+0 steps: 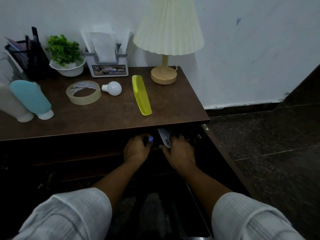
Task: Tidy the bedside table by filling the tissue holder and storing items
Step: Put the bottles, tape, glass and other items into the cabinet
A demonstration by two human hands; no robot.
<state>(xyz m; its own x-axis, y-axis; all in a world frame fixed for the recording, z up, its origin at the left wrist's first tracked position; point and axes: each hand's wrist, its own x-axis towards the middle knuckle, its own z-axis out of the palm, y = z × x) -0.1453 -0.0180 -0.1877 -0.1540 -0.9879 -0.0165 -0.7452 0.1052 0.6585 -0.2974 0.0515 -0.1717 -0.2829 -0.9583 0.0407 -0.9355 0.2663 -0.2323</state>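
Below the table edge, we are seeing the left hand (136, 150) gripping a blue-capped dark item (150, 139) and the right hand (179, 151) clasping a white labelled pack (165, 137). Beyond them, well apart on the table (112, 116), the filled tissue holder (108, 64) is standing against the wall.

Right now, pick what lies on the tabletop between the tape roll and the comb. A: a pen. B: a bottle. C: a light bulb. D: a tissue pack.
C: the white bulb lies on its side on the tabletop, with the tape roll to its left and the yellow comb to its right.
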